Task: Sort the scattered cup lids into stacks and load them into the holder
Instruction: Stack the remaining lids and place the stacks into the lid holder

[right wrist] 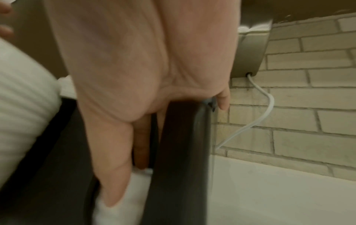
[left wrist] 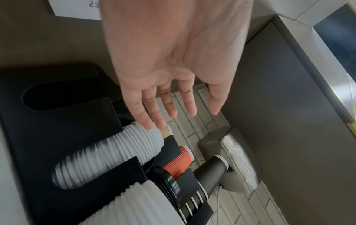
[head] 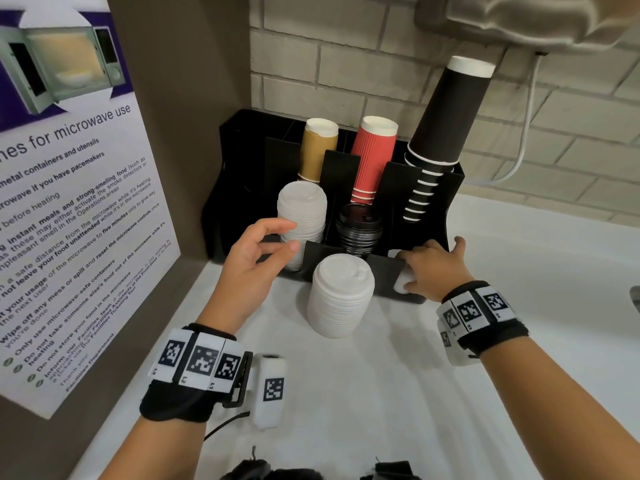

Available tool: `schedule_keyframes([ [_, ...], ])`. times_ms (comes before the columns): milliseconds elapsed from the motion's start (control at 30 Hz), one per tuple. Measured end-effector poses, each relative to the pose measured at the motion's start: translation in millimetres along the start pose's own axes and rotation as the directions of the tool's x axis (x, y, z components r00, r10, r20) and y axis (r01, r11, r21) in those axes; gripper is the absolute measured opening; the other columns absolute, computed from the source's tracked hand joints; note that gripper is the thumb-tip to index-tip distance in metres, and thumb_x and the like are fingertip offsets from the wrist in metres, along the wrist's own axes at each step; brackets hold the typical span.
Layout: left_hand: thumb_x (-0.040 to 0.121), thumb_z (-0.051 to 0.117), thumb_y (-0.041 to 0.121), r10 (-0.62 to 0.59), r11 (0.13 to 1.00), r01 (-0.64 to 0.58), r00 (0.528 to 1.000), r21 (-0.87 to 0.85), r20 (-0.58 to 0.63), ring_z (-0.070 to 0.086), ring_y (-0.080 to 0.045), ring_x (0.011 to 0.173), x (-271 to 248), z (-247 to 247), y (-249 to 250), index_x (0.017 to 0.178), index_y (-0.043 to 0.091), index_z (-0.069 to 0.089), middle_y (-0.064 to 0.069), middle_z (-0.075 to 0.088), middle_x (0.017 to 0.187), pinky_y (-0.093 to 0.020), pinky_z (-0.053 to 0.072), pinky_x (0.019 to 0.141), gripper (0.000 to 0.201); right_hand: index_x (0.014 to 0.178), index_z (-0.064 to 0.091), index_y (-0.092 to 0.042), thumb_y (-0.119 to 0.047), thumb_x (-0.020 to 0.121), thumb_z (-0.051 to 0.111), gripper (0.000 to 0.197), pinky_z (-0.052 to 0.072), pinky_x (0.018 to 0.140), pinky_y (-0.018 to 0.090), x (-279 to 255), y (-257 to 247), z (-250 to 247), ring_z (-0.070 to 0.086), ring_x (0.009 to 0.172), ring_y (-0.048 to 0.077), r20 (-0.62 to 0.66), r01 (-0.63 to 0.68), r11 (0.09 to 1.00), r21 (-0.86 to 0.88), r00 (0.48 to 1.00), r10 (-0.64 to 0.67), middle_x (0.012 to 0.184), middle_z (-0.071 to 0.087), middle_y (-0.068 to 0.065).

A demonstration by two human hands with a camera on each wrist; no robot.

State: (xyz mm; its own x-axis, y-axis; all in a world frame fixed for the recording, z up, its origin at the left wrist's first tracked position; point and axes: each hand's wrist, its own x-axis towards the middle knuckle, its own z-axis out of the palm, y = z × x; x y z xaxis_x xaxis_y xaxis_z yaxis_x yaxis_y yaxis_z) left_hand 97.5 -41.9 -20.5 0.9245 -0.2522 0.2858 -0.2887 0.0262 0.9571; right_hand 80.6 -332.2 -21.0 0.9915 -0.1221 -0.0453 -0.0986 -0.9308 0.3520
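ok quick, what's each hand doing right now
Left hand: open, fingers loose beside the white lid stack in the holder.
Right hand: gripping white lids in the holder's right front slot.

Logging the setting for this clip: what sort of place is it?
Probably a workplace break-room counter: a microwave-use notice on the side wall, a black holder of paper cups and lids, tiled wall behind.

A black plastic multi-slot cup holder [head: 446, 202] stands at the back of the white countertop [head: 381, 393], against the pale brick wall [head: 346, 64], with the laminated microwave notice [head: 69, 220] to its left. Its rear slots hold, left to right, a tan paper cup stack [head: 317, 147], a red ribbed cup stack [head: 372, 157] and a tall black paper cup stack [head: 446, 112]; its front slots hold a white plastic lid stack [head: 304, 209] left of a black plastic lid stack [head: 358, 226]. A second, loose white lid stack [head: 341, 296] stands on the countertop just before the holder, between the left hand [head: 256, 258] and the right hand [head: 433, 268].
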Motion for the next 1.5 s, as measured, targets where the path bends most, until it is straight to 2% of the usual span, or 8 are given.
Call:
schedule_keyframes([
  [167, 0.093, 0.062, 0.014, -0.001, 1.0, 0.001, 1.0, -0.008, -0.006, 0.063, -0.003, 0.094, 1, -1, -5, 0.11, 0.03, 0.063, 0.0, 0.059, 0.121, -0.03, 0.05, 0.09, 0.023, 0.11, 0.062, -0.016, -0.013, 0.086, 0.06, 0.024, 0.042, 0.091, 0.042, -15, -16, -32, 0.055, 0.102, 0.024, -0.454, 0.205, 0.801, 0.563, 0.886, 0.092, 0.104, 0.06, 0.003],
  [233, 0.092, 0.064, 0.017, -0.012, 1.0, 0.012, 1.0, -0.024, -0.008, 0.063, -0.003, 0.093, 2, 0, -7, 0.108, 0.031, 0.063, 0.001, 0.06, 0.12, -0.031, 0.051, 0.091, 0.022, 0.105, 0.058, -0.015, -0.025, 0.081, 0.072, 0.029, 0.046, 0.084, 0.032, -23, -38, -45, 0.055, 0.096, 0.018, -0.427, 0.373, 0.619, 0.691, 0.902, -0.066, 0.103, 0.055, 0.002],
  [333, 0.088, 0.067, 0.023, -0.033, 0.998, 0.033, 0.999, -0.053, 0.001, 0.063, -0.008, 0.093, 0, 1, -8, 0.107, 0.032, 0.063, 0.004, 0.062, 0.115, -0.027, 0.052, 0.087, 0.021, 0.106, 0.044, -0.025, -0.047, 0.066, 0.081, 0.058, 0.045, 0.085, 0.031, -28, -68, -46, 0.048, 0.1, 0.018, -0.205, 0.304, 0.628, 0.717, 0.952, -0.227, 0.111, 0.044, -0.003],
  [633, 0.092, 0.059, 0.009, -0.074, 0.991, 0.075, 0.997, -0.112, 0.014, 0.059, -0.022, 0.088, -4, 0, -14, 0.106, 0.024, 0.062, 0.0, 0.061, 0.1, -0.02, 0.05, 0.076, 0.021, 0.105, 0.036, -0.026, -0.037, 0.063, 0.081, 0.062, 0.046, 0.089, 0.046, -22, -88, -37, 0.047, 0.097, 0.028, -0.176, 0.248, 0.651, 0.717, 0.969, -0.175, 0.113, 0.036, 0.0],
  [833, 0.085, 0.071, 0.016, -0.089, 0.993, 0.092, 0.995, -0.077, 0.052, 0.063, -0.01, 0.089, -5, 0, -11, 0.109, 0.031, 0.061, 0.004, 0.062, 0.107, -0.031, 0.047, 0.081, 0.03, 0.104, 0.04, -0.025, -0.036, 0.063, 0.083, 0.06, 0.04, 0.075, 0.022, -26, -76, -43, 0.048, 0.096, 0.018, -0.303, 0.294, 0.577, 0.762, 0.949, -0.083, 0.11, 0.039, -0.003],
  [933, 0.065, 0.085, 0.034, -0.075, 0.994, 0.089, 0.973, -0.06, 0.216, 0.06, -0.009, 0.113, -7, 5, -9, 0.129, 0.041, 0.05, 0.008, 0.056, 0.13, -0.03, 0.051, 0.092, 0.074, 0.106, 0.044, -0.027, -0.04, 0.066, 0.082, 0.057, 0.04, 0.08, 0.012, -37, -74, -57, 0.047, 0.104, 0.007, -0.377, 0.353, 0.355, 0.866, 0.926, 0.0, 0.111, 0.045, -0.004],
  [1100, 0.059, 0.085, 0.036, -0.047, 0.982, 0.09, 0.969, -0.169, 0.244, 0.055, -0.021, 0.125, -12, 24, -1, 0.143, 0.041, 0.036, 0.002, 0.046, 0.146, -0.05, 0.047, 0.103, 0.098, 0.124, 0.047, -0.039, -0.044, 0.076, 0.073, 0.054, 0.053, 0.089, 0.036, -56, -87, -73, 0.058, 0.11, 0.019, -0.33, 0.332, 0.004, 0.943, 0.94, -0.084, 0.12, 0.053, -0.001],
  [1500, 0.058, 0.086, 0.029, -0.031, 0.981, 0.078, 0.967, -0.177, 0.253, 0.061, -0.023, 0.117, -12, 22, 6, 0.137, 0.037, 0.043, 0.004, 0.05, 0.14, -0.045, 0.055, 0.093, 0.09, 0.127, 0.051, -0.041, -0.034, 0.076, 0.076, 0.057, 0.055, 0.09, 0.042, -61, -69, -72, 0.061, 0.111, 0.014, -0.285, 0.281, -0.045, 0.959, 0.947, -0.151, 0.12, 0.062, -0.007],
])
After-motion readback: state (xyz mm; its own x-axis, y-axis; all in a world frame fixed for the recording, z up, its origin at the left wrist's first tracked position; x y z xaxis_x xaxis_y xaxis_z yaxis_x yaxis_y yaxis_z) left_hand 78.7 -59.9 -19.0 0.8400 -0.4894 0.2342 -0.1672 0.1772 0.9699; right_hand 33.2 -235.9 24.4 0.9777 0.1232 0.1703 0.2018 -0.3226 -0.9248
